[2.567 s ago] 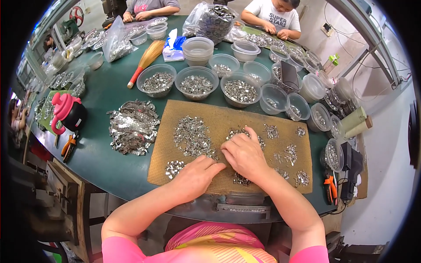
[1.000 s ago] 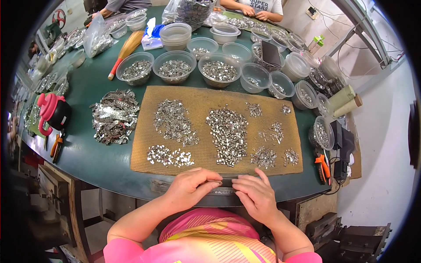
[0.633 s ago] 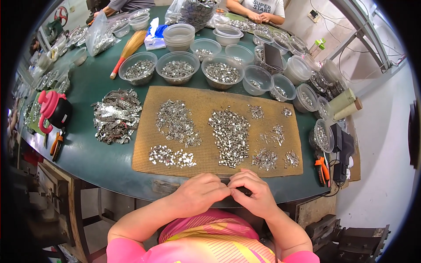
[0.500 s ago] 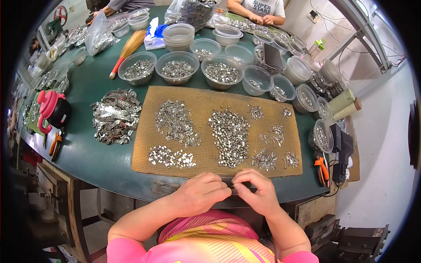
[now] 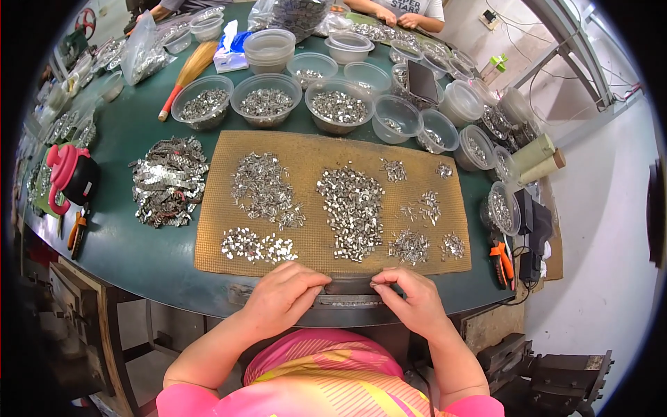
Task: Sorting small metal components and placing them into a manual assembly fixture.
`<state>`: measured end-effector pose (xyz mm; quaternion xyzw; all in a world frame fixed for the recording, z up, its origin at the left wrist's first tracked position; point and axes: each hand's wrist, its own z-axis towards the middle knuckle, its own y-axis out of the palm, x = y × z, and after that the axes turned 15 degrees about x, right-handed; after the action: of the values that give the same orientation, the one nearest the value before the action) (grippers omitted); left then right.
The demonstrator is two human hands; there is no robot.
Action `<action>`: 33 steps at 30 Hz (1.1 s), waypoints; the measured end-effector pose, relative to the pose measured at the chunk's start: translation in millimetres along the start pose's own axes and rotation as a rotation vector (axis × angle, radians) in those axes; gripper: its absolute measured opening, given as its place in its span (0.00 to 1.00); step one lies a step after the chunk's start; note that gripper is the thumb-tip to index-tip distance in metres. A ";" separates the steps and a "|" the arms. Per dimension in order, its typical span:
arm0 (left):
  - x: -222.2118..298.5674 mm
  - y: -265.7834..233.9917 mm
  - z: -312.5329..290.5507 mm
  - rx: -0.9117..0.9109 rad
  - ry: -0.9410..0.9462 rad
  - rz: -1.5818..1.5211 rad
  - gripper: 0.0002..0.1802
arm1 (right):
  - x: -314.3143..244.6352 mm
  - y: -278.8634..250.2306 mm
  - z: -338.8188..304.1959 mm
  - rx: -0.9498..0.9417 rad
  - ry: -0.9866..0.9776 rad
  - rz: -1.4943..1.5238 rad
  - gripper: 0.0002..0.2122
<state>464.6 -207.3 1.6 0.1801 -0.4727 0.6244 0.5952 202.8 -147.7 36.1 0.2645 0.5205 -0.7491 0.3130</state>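
Observation:
At the near table edge my left hand (image 5: 283, 295) and my right hand (image 5: 411, 297) face each other, each with thumb and forefinger pinched together. Between the fingertips runs a dark, smooth bar (image 5: 349, 285), and the fingers are at its two ends. Whether they grip the bar or some small piece there is too small to tell. Just below it lies a metal strip (image 5: 347, 301) with a row of small bright bits along it. Beyond my hands, a brown textured mat (image 5: 306, 208) carries separate heaps of small silver metal pieces (image 5: 351, 212).
Clear plastic bowls (image 5: 339, 104) of metal pieces stand behind the mat. Left are a heap of metal strips (image 5: 169, 181), a pink-and-black pot (image 5: 71, 174) and orange-handled pliers (image 5: 78, 231). Other pliers (image 5: 501, 264) lie right. Across the table, another person's hands (image 5: 397, 19) are at work.
My hands have moved apart, the left one leftward, uncovering the dark bar and the metal strip between them. The whole view has shifted slightly.

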 end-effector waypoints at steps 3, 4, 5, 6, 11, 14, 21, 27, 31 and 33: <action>1.4 -0.3 -2.3 -0.003 -0.032 0.030 0.09 | -6.7 -0.5 -3.1 0.011 -0.194 -0.072 0.05; 1.5 -0.4 -2.6 -0.011 -0.047 0.046 0.09 | -9.2 -0.6 -4.1 -0.004 -0.257 -0.117 0.05; 1.8 -0.4 -3.0 -0.012 -0.049 0.046 0.09 | -8.0 1.8 -8.9 -0.001 -0.260 -0.111 0.05; 2.3 -0.4 -3.4 0.000 -0.050 0.046 0.08 | -8.4 3.5 -11.9 -0.002 -0.259 -0.110 0.05; 0.4 1.2 -4.0 0.058 -0.016 0.034 0.06 | -7.1 11.7 -21.2 0.007 -0.293 -0.147 0.08; -0.1 1.0 -6.2 0.057 -0.049 0.019 0.07 | -5.4 15.1 -26.0 -0.002 -0.247 -0.143 0.08; 0.6 2.5 -8.8 0.042 -0.129 -0.005 0.08 | -14.1 22.4 -26.2 0.060 -0.303 -0.227 0.08; 2.7 0.9 -8.7 0.043 -0.154 -0.031 0.08 | -13.1 15.4 -37.3 0.063 -0.407 -0.256 0.11; 3.6 -5.4 -8.4 0.018 -0.056 0.005 0.07 | -10.0 6.4 -28.2 -0.042 -0.353 -0.146 0.13; 4.1 -6.8 -8.8 0.038 -0.033 0.018 0.07 | -13.7 10.3 -10.4 -0.030 -0.385 -0.144 0.12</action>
<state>472.9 -199.0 3.1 0.1975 -0.4721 0.6353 0.5783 220.3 -137.9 36.3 0.0738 0.4797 -0.7985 0.3562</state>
